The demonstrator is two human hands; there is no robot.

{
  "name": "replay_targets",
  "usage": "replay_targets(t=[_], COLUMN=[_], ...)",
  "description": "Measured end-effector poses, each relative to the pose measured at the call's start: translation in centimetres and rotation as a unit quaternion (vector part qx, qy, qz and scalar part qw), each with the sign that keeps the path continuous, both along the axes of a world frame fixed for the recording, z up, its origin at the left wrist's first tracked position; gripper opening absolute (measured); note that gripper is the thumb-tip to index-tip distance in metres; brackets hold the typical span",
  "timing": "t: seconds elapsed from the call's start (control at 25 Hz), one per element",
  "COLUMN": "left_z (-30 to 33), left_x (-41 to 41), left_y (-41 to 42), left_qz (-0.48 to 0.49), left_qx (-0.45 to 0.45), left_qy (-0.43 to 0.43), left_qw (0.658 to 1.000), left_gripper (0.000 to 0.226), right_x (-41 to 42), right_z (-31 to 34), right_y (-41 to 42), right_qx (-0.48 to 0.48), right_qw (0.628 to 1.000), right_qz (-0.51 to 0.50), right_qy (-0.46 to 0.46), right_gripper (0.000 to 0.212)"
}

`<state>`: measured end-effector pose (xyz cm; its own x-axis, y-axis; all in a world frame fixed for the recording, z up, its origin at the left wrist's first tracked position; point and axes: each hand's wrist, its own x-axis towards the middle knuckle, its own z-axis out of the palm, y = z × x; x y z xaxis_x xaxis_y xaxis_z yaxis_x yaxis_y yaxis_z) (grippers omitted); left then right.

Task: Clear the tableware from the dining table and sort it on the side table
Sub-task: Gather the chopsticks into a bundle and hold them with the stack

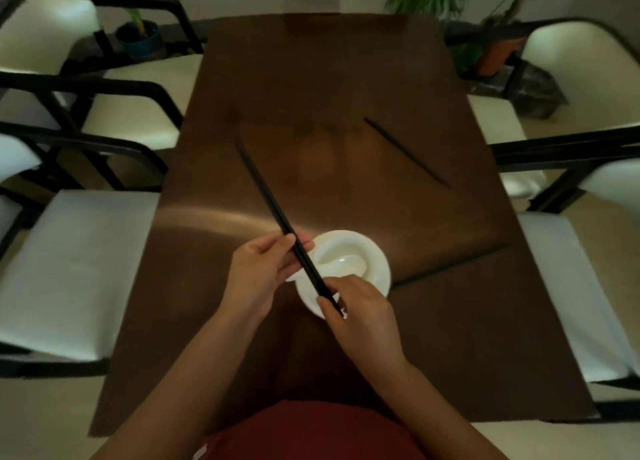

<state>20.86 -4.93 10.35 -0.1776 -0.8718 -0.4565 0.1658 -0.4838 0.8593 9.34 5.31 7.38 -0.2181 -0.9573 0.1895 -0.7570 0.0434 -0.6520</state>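
A pair of black chopsticks point(266, 196) slants above the dark wooden dining table point(311, 79). My left hand point(259, 272) grips the pair near its middle, and my right hand point(360, 314) pinches its near end. Under both hands sit a white bowl point(360, 252) and the white plate point(384, 279) it rests on, with a white spoon point(346, 264) lying in the bowl. More black chopsticks point(407, 153) lie flat on the table to the far right; I cannot tell if it is one stick or a pair.
White-cushioned chairs with black frames line both long sides, such as one at the left point(72, 269) and one at the right point(581, 297). Potted plants point(138, 34) stand beyond the table's far end. A long dark shadow line point(450, 265) crosses the table's near right.
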Motion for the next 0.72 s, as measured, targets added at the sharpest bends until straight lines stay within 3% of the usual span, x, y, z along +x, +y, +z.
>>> replay_targets(t=[0.16,0.24,0.32,0.4,0.48,0.72], left_z=[-0.3,-0.4,-0.6,-0.9,-1.3,-2.3], left_x=[-4.3,-6.3,-7.9,-9.4,-10.6,-11.8], left_y=[-0.2,-0.8,-1.5,-2.0,-2.1,-1.9], left_qz=[-0.029,-0.03,-0.032,-0.038,-0.038,-0.015], left_qx=[0.007,0.036,0.059,0.066,0.07,0.09], left_qy=[-0.006,0.012,0.023,0.023,0.021,0.005], left_qw=[1.0,0.999,0.997,0.997,0.997,0.996], left_gripper=[0.017,0.015,0.015,0.015,0.015,0.015], right_x=[-4.9,-9.1,-14.5,-19.6,-23.0,-26.2], right_z=[-0.7,-2.3,-4.5,-6.8,-8.7,-10.2], right_y=[0.8,1.2,1.1,0.6,-0.1,-1.6], right_qx=[-0.018,-0.057,-0.028,0.099,0.207,0.198], right_qw=[0.999,0.998,0.993,0.977,0.937,0.878], right_qz=[-0.002,-0.028,-0.042,0.01,0.094,0.24], right_qy=[-0.033,0.022,0.11,0.19,0.266,0.364], right_gripper=[0.022,0.024,0.026,0.042,0.049,0.021])
